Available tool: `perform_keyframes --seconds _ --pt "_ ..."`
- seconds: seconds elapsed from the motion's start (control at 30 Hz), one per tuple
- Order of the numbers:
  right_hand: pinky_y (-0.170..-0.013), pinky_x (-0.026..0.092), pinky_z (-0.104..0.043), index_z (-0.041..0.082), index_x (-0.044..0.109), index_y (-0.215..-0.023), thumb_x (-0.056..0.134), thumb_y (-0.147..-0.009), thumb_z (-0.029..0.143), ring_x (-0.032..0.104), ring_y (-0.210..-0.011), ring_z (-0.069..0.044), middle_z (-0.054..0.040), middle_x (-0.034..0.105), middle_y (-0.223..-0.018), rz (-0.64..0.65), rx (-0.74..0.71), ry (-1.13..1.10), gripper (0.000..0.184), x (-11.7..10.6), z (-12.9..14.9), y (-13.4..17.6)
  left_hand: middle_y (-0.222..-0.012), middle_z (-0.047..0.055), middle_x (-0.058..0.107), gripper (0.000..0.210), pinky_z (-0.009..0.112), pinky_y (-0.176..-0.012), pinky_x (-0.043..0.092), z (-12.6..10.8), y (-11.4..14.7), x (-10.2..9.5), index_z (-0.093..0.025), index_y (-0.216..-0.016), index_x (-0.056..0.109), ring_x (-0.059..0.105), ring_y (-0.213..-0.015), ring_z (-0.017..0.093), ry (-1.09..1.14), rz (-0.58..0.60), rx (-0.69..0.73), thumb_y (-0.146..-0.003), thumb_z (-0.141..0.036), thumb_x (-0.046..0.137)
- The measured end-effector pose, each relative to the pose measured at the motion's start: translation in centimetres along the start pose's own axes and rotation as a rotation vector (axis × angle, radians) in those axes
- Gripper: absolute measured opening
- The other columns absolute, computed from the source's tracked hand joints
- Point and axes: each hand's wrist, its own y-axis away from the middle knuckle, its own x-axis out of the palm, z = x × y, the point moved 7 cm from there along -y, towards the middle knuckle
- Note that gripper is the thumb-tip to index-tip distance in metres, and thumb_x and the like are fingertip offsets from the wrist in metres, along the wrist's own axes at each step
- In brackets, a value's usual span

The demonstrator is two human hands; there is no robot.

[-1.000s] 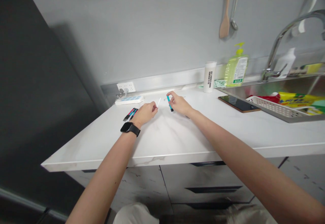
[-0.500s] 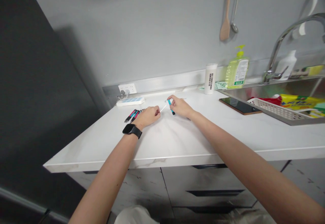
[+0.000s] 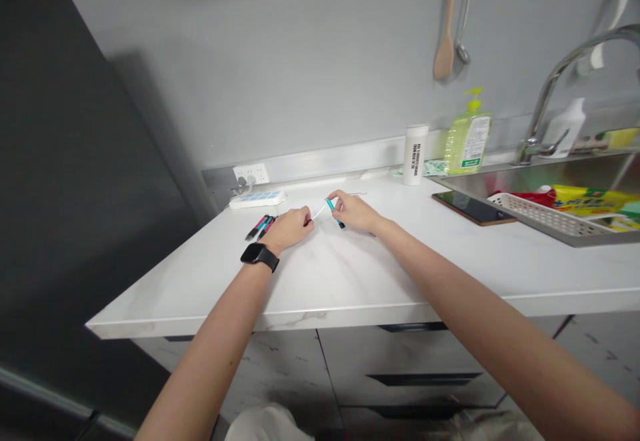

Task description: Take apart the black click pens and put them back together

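Over the white counter, my left hand (image 3: 293, 227) is closed in a pinch on a thin white stick (image 3: 319, 213), likely a pen refill; a dark end shows at the fingertips. My right hand (image 3: 356, 213) pinches a teal pen barrel (image 3: 335, 213) with a black lower end, held tilted. The stick's far tip points up at the barrel's upper end; whether they touch I cannot tell. Beside my left hand lie several pens (image 3: 260, 227) in teal, pink and black, partly hidden by that hand. A black watch (image 3: 260, 255) is on my left wrist.
A power strip (image 3: 257, 199) lies at the back left below a wall socket (image 3: 251, 174). Rightward stand a white canister (image 3: 415, 155) and a green soap bottle (image 3: 469, 135). A phone (image 3: 473, 207) lies by the sink (image 3: 500, 181), near a perforated tray (image 3: 547, 217).
The teal barrel has tilted further, its upper end swinging left to the stick's tip. My left hand and the stick have shifted slightly left.
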Motion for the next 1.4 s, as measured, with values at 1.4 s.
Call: perform_keyframes --seconds 1.4 --pt "-0.072 0.042 -0.024 0.019 0.072 -0.092 0.055 -0.077 0.018 0.058 -0.078 -0.016 -0.0054 0.067 -0.088 0.029 -0.005 0.138 0.022 -0.4 0.5 0.2 -0.097 0.010 0.064 0.022 0.034 -0.082 0.044 0.4 -0.4 0.6 -0.017 -0.095 0.061 0.060 -0.091 0.023 0.005 -0.037 0.143 -0.087 -0.016 0.041"
